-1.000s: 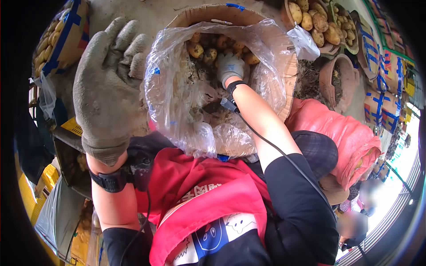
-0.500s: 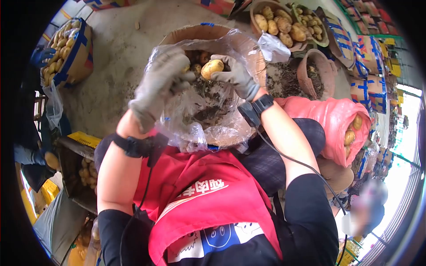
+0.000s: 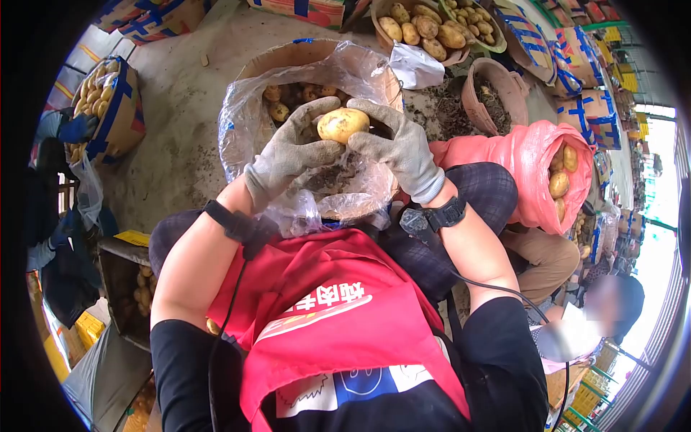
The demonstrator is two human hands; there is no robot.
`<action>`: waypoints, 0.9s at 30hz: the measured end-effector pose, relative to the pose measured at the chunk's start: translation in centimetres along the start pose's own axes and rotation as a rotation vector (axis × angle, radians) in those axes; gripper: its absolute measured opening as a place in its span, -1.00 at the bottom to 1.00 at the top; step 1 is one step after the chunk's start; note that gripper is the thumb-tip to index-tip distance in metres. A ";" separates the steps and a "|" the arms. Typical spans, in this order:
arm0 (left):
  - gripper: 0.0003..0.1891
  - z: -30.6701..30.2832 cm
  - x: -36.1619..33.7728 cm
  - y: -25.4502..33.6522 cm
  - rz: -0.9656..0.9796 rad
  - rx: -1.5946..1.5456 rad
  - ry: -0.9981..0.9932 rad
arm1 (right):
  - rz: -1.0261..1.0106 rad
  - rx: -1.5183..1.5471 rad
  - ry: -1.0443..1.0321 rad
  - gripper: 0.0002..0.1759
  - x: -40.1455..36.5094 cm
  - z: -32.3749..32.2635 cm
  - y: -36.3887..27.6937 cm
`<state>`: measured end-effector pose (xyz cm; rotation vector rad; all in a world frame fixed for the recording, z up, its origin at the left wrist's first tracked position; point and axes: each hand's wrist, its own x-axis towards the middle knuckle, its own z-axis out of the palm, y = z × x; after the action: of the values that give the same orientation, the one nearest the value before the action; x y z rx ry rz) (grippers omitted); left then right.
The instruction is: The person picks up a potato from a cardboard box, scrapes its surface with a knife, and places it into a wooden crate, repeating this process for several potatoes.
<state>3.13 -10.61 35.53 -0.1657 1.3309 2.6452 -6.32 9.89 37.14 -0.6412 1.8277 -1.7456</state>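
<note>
A large yellow potato (image 3: pixel 343 125) is held between both gloved hands, above a round cardboard container (image 3: pixel 270 59) lined with clear plastic. My left hand (image 3: pixel 294 147), in a grey glove, grips its left end. The fingers of my right hand (image 3: pixel 399 144), gloved as well, close on its right end. Behind the hands, several smaller potatoes (image 3: pixel 278 111) lie in the container with dark soil and crumpled plastic.
A pink sack of potatoes (image 3: pixel 525 169) stands at the right, near a pinkish tub (image 3: pixel 479 101) with debris. Bowls of potatoes (image 3: pixel 426 27) are at the top. At left, a person's gloved hand (image 3: pixel 75 128) is beside a potato box (image 3: pixel 126 108). Another person sits at lower right.
The potato has come nearer my body. My left hand, blurred and apart from it before, now holds it together with my right hand. The view has shifted a little.
</note>
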 end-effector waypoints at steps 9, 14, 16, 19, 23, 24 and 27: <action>-0.51 -3.5 0.7 4.2 0.077 -0.286 -0.026 | 0.220 -0.747 -0.282 -0.51 7.2 -0.9 12.6; -0.58 -4.5 0.4 7.1 0.324 -0.443 0.269 | 0.439 -1.625 -0.649 -0.51 12.0 2.4 18.8; -0.51 -5.9 0.3 6.7 0.358 -0.479 0.266 | 0.350 -1.825 -0.643 -0.52 14.4 2.1 22.1; -0.31 -7.8 0.1 5.9 0.425 -0.525 0.246 | 0.290 -2.074 -0.588 -0.63 18.5 1.1 25.8; -0.19 -8.0 0.3 5.5 0.581 0.229 0.562 | 0.336 -2.097 -0.552 -0.66 21.1 0.0 29.0; -0.17 -8.2 0.4 5.6 0.551 0.040 0.565 | 0.308 -2.130 -0.553 -0.67 21.5 0.0 29.3; -0.16 -9.4 0.3 5.5 0.572 0.699 0.654 | 0.246 -2.134 -0.459 -0.69 21.9 -0.6 33.1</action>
<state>1.95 -21.30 34.21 -0.6697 2.7848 2.3795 -22.44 -2.38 2.99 -1.1464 2.4782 1.0658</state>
